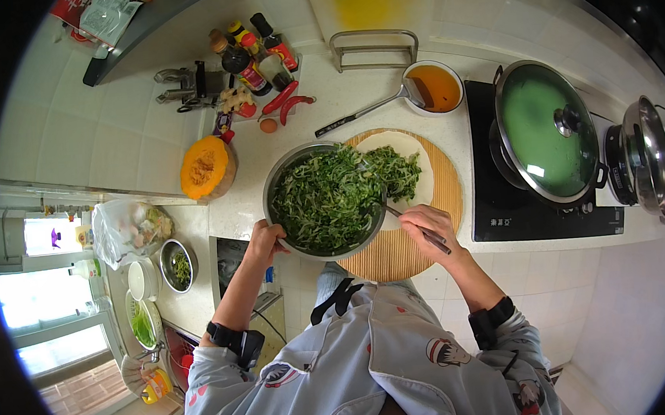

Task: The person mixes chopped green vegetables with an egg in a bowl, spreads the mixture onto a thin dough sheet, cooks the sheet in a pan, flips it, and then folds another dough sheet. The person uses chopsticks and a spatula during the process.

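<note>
My left hand (265, 241) grips the near left rim of a stainless steel mixing bowl (272, 235). Chopped leafy greens (326, 199) fill the bowl, which appears tilted towards the right. A pair of chopsticks (436, 239) is held in my right hand (429, 227); their tips are hidden among the greens near the bowl's right rim. Beneath and beside the bowl lies a round sheet of dough (427, 183), partly covered by a heap of greens (402, 173). That sheet rests on a round slatted bamboo board (448, 185), whose near edge overhangs the counter.
Right of the board, a lidded pan (541, 135) sits on a black cooktop (489, 219). Behind are a bowl of orange-brown liquid (445, 84) and a spatula (355, 118). At left stand a cut pumpkin (205, 167), an egg (268, 125), red chillies (293, 105) and sauce bottles (245, 69).
</note>
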Available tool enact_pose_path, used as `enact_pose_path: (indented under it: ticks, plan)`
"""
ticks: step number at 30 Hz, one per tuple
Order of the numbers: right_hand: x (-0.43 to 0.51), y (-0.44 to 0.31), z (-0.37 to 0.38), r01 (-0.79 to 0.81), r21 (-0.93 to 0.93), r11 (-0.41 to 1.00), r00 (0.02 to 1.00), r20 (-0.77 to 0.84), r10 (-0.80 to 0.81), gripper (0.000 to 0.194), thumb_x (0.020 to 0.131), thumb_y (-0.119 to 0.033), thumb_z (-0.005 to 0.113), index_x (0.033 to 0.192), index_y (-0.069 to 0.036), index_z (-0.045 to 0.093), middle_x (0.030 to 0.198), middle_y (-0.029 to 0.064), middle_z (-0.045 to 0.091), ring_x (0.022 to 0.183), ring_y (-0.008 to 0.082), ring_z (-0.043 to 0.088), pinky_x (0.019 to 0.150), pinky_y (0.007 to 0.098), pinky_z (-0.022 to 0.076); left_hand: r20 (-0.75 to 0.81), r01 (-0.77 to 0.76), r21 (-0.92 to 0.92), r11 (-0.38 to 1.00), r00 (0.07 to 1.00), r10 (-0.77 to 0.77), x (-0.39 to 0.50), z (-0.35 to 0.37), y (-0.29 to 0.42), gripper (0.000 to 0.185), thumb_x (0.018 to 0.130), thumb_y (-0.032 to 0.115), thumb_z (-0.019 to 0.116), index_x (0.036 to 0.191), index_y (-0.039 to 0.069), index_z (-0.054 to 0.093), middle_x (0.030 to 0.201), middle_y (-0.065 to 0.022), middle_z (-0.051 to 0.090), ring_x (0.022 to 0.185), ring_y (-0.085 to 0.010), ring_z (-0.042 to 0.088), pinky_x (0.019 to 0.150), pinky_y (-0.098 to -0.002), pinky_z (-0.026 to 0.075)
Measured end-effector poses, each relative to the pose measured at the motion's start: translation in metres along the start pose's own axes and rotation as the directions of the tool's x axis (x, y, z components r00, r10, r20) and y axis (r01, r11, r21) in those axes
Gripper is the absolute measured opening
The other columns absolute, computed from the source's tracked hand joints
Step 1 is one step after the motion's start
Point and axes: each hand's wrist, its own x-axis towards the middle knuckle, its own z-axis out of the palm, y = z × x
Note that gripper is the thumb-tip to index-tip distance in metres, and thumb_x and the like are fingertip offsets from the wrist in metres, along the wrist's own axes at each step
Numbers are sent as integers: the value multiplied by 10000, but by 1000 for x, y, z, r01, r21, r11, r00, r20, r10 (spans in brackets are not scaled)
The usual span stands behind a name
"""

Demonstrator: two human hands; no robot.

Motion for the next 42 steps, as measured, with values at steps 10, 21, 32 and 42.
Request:
enact_pose_path:
  ticks: [10, 21, 32, 42]
  plan:
    - [-3, 6, 3, 21, -18, 1000, 1000, 6, -21, 136, 739, -17, 693, 853, -29, 619, 783, 91, 627, 654, 253, 626, 564, 327, 506, 29, 12, -63, 998, 1000, -11, -4, 5, 3, 107, 736, 2, 544, 807, -64, 497, 641, -116, 533, 454, -234, 568, 431, -374, 557]
    - [-17, 20, 3, 77, -78, 994, 997, -7, -78, 173, 720, -15, 707, 875, -15, 630, 823, 106, 630, 686, 261, 629, 593, 330, 524, 0, 27, -18, 999, 1000, -27, 0, -1, 0, 119, 727, 12, 546, 794, -62, 482, 632, -134, 527, 422, -251, 551, 434, -387, 559]
    - [-17, 31, -23, -202, 17, 979, 963, -180, 201, 69, 813, -19, 642, 873, 11, 625, 800, 139, 634, 671, 239, 632, 579, 298, 502, -21, 45, 90, 995, 999, -43, -8, -5, 8, 131, 734, 0, 548, 839, -62, 501, 707, -168, 548, 480, -298, 583, 453, -394, 551]
    - [-21, 34, -15, -368, 449, 814, 811, -274, 517, 187, 936, -109, 541, 839, 35, 608, 733, 78, 596, 527, 96, 521, 481, 231, 416, 24, -17, 53, 998, 1000, 16, -14, -18, 6, 144, 721, 26, 540, 820, -78, 550, 665, -126, 576, 467, -230, 581, 427, -336, 539]
